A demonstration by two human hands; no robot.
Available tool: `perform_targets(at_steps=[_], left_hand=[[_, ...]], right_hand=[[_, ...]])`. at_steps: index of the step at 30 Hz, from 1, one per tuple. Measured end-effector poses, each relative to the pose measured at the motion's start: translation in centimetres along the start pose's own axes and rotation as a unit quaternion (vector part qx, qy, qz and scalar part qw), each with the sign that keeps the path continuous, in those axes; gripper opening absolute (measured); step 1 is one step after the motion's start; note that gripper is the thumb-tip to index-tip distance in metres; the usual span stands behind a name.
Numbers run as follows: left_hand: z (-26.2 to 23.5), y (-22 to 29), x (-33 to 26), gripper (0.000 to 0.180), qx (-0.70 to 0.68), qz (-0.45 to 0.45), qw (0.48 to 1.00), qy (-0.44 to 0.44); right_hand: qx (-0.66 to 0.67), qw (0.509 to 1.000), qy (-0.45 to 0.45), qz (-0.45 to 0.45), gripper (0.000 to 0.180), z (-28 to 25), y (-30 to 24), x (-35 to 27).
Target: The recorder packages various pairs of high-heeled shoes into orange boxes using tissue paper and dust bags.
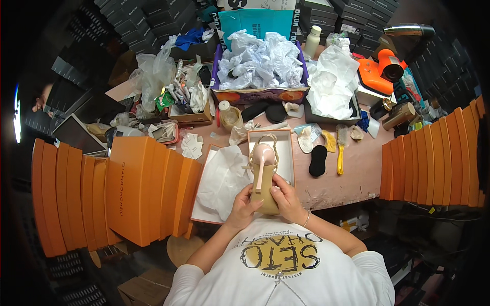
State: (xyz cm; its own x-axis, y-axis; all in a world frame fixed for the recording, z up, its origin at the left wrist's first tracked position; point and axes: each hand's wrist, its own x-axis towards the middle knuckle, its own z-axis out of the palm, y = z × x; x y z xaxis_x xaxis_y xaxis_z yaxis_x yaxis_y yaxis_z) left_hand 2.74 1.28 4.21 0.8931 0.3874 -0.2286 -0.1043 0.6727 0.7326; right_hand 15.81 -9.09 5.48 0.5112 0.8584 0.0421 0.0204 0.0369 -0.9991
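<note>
Both my hands grip a high-heeled sandal [272, 187], held with its tan sole facing up and its slim pale-pink heel standing toward me. My left hand [244, 208] closes on the sandal's left side by the toe end. On the opposite edge, my right hand [287, 203] presses its thumb against the sole. Thin strappy bands show at the far end of the sandal. Beneath it lies an open shoebox [292, 153] with an orange rim and a pale inside. White tissue paper [223, 176] fills the other open box half [205, 210] on the left.
Stacked orange shoeboxes [135, 188] stand left, with another row [434, 158] right. On the table lie a black oval pad [318, 160] and a yellow-handled brush [340, 160]. Behind are a purple box [255, 96] of crumpled tissue, a bottle [231, 118] and an orange device [375, 76].
</note>
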Motion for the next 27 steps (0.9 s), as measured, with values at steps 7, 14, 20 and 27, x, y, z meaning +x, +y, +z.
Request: perform_targets(at_steps=[7,14,20,27], left_hand=[[-0.2,0.2,0.3,0.056,-0.02,-0.024,0.999,-0.003],[-0.4,0.3,0.5,0.063,-0.013,-0.025,1.0,0.001],[-1.5,3.5,0.5,0.046,0.375,0.07,0.922,-0.061],[2.3,6.9,3.3,0.035,0.737,0.163,0.582,-0.302]], right_hand=[[-0.058,0.998,0.005,-0.013,0.033,-0.1,0.5,-0.1],[-0.059,0.998,0.004,-0.018,0.034,-0.1,0.7,0.0],[0.181,0.982,-0.031,0.042,0.05,-5.1,6.0,1.5],[-0.142,0.822,-0.514,0.2,0.073,-7.8,-1.7,7.5]])
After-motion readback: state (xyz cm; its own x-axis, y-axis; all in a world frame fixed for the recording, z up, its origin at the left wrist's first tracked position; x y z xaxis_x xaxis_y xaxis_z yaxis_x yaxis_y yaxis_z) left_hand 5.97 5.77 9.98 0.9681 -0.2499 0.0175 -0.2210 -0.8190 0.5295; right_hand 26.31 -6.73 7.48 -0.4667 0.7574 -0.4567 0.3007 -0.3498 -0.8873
